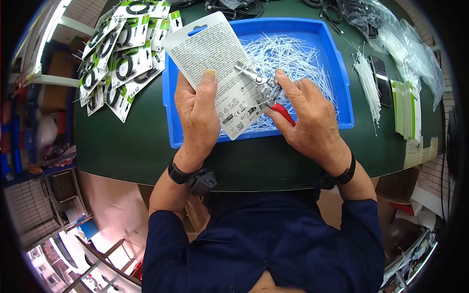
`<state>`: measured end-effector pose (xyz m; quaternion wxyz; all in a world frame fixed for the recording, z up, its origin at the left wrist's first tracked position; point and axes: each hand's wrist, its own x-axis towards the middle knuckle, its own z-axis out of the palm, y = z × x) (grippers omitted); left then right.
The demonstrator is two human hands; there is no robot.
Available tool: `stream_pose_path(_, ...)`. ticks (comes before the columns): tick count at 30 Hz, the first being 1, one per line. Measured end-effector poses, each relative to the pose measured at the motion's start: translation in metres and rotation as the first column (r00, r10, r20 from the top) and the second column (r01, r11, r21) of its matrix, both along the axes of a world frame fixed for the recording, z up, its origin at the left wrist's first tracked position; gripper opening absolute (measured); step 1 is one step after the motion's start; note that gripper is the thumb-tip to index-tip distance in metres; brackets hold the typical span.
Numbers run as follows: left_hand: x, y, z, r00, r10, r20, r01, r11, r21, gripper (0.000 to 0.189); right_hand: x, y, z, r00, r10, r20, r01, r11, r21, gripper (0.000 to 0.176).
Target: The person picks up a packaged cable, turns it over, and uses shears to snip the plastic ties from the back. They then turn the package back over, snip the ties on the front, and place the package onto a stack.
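A white printed card [207,53] with a hang hole at its top is in my left hand [199,105], thumb on the printed face. My right hand [311,115] is closed on pliers [264,83] with a red handle and a metal spring. The jaws of the tool lie over the card's right part, where a thin white tie end shows near the metal. Under both hands is a blue tray [344,97] holding many loose white strips [283,53].
Carded black cables [124,66] are piled at the left. To the right lie a bundle of white ties [366,83], a phone [381,80], a stack of green-edged cards [406,110] and clear plastic bags [391,36]. Black cables [234,9] sit at the back of the green table [132,146].
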<state>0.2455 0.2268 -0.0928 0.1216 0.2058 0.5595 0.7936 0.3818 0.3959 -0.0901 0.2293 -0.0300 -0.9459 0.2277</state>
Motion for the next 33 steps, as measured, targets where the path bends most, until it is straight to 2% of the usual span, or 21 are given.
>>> stream_pose_path(7,0.004,0.005,-0.008,0.999,0.052,-0.004,-0.052,0.998,-0.042,0.033,0.007,-0.005,-0.011,0.996,0.008,0.091,-0.002,0.998,-0.066,0.070)
stream_pose_path(10,-0.004,0.004,-0.013,1.000,-0.007,0.029,0.011,0.990,-0.140,0.035,0.012,-0.001,-0.010,0.991,0.019,0.132,-0.014,0.999,-0.042,0.068)
stream_pose_path(13,-0.010,0.001,-0.013,0.994,0.010,0.110,0.003,0.994,-0.114,0.036,0.025,0.000,0.002,0.964,0.058,0.261,-0.038,0.996,-0.082,0.069)
stream_pose_path(17,-0.017,-0.002,-0.010,0.984,0.058,0.170,-0.052,0.998,-0.038,0.038,0.036,0.001,0.015,0.945,0.117,0.304,-0.077,0.987,-0.141,0.071)
stream_pose_path(21,-0.016,-0.003,-0.011,0.981,0.053,0.189,-0.054,0.999,0.001,0.041,0.034,-0.001,0.011,0.962,0.129,0.242,-0.080,0.976,-0.203,0.072)
stream_pose_path(33,-0.011,-0.002,-0.010,0.970,0.042,0.241,-0.051,0.998,0.033,0.041,0.028,-0.008,0.007,0.980,0.127,0.153,-0.092,0.972,-0.215,0.073)
